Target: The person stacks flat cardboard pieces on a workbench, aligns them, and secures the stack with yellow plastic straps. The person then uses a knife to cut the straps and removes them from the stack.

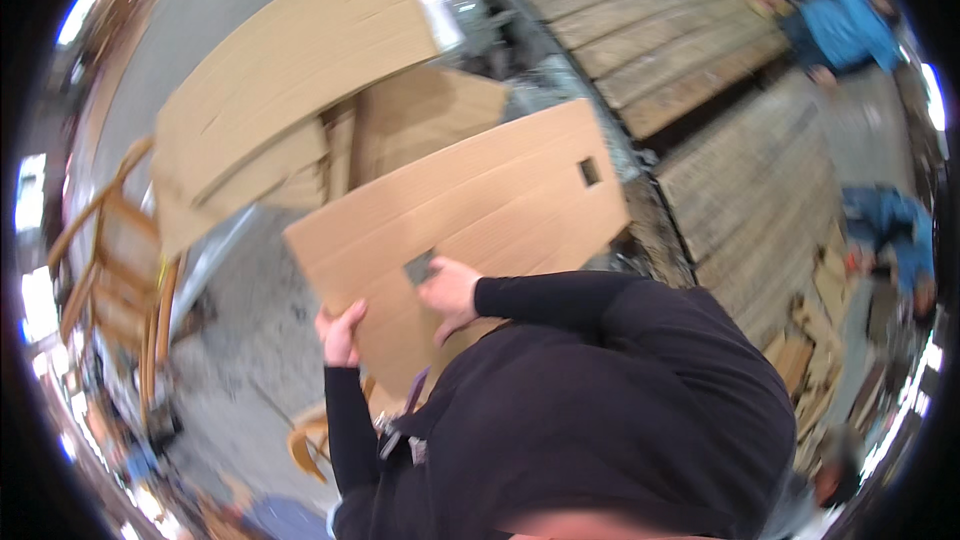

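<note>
A large flat cardboard sheet (pixel 500 200) spans the space in front of my body, tilted with its right end farther away. My left hand (pixel 343 334) grips its near left edge, thumb on the top face and the other fingers partly hidden. My right hand (pixel 452 290) is at a rectangular cutout (pixel 419 267) in the sheet, fingers bent at the hole's edge and thumb pointing back toward me. Near the sheet's far right corner is another small cutout (pixel 590 172). A thin purple strip (pixel 417 389) shows close to my chest.
More cardboard sheets (pixel 290 70) are stacked beyond, on the left. Wooden chairs (pixel 125 250) stand at far left; a curved wooden piece (pixel 305 445) is near my left arm. Slatted wooden platforms (pixel 640 30) lie at right. Two people in blue (pixel 848 25) are at the far right.
</note>
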Motion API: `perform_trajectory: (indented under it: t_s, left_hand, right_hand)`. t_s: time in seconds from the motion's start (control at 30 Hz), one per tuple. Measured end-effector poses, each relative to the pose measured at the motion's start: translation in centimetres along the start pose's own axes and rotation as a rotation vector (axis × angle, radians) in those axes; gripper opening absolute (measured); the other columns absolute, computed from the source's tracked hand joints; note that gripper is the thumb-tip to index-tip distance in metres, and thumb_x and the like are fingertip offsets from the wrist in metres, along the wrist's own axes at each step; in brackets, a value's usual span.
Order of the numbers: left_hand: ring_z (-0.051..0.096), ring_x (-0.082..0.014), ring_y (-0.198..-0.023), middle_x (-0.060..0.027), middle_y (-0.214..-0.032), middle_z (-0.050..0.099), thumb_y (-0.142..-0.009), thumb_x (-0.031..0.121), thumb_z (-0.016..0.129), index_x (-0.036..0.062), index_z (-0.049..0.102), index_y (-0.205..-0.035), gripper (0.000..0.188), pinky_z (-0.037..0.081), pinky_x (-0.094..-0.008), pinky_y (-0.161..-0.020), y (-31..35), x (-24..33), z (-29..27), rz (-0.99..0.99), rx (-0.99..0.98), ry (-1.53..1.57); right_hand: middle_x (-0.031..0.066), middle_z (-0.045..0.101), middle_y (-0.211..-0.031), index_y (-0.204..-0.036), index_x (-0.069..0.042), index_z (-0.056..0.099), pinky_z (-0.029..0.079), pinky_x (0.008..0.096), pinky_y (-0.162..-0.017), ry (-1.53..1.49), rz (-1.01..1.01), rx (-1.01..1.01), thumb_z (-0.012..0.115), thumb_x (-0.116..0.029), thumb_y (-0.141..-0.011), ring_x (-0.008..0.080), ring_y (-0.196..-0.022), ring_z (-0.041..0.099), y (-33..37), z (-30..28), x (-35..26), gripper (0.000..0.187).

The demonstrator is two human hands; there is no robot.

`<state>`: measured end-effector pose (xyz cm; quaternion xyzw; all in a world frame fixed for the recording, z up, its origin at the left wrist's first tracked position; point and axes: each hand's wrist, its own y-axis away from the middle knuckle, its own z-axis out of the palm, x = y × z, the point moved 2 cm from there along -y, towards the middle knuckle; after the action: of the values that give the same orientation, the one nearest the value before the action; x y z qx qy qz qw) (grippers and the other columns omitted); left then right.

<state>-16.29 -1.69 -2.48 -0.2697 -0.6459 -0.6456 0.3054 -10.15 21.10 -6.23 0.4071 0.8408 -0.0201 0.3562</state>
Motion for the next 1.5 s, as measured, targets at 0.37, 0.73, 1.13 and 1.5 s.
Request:
perform_trajectory:
  t_s: [0.37, 0.73, 1.13, 1.5]
  left_hand:
    - [0.054, -0.0232, -0.12, -0.0119, -0.13, 0.057, -0.095, 0.01, 0.051, 0.0004, 0.054, -0.13, 0.037, 0.043, -0.0389, -0.103, -2.3, -7.7, 20.6, -0.218, -0.532, -0.053]
    - [0.06, -0.0229, -0.098, -0.0159, -0.127, 0.052, -0.083, 0.044, 0.072, 0.0109, 0.024, -0.148, 0.086, 0.051, -0.0374, -0.08, 8.9, -16.5, 47.7, -0.212, -0.959, -0.541]
    - [0.066, -0.0294, -0.098, -0.0153, -0.112, 0.063, -0.095, 0.027, 0.056, 0.007, 0.044, -0.122, 0.036, 0.05, -0.044, -0.085, -4.6, -3.7, 15.4, -0.213, -0.262, 0.129]
    - [0.032, -0.0397, -0.136, -0.026, -0.147, 0.03, -0.085, 0.067, 0.051, -0.0017, 0.025, -0.144, 0.094, 0.03, -0.0572, -0.11, -9.9, 6.8, -0.4, 0.054, -0.348, 1.129]
  right_hand:
    - [0.0126, 0.06, -0.062, -0.063, -0.008, 0.057, 0.038, 0.0382, -0.077, 0.288, 0.219, 0.192, 0.039, -0.076, -0.083, 0.0291, -0.063, 0.056, 21.1, -6.9, 8.8, 0.073]
    - [0.0138, 0.065, -0.114, -0.119, -0.007, 0.064, 0.031, 0.0517, -0.108, 0.423, 1.278, -0.015, 0.067, -0.051, -0.078, 0.0296, -0.122, 0.052, 48.6, -8.3, 24.1, 0.059]
    - [0.0136, 0.053, -0.128, -0.137, -0.008, 0.04, 0.046, 0.0429, -0.092, -2.088, 0.49, 0.996, 0.071, -0.046, -0.084, 0.029, -0.118, 0.052, -4.3, -13.7, 21.8, 0.073]
    - [0.0032, 0.059, -0.121, -0.127, -0.015, 0.054, 0.043, 0.0444, -0.1, -1.97, 0.228, 1.534, 0.068, -0.026, -0.087, 0.0226, -0.113, 0.054, -3.2, -18.0, 18.6, 0.044]
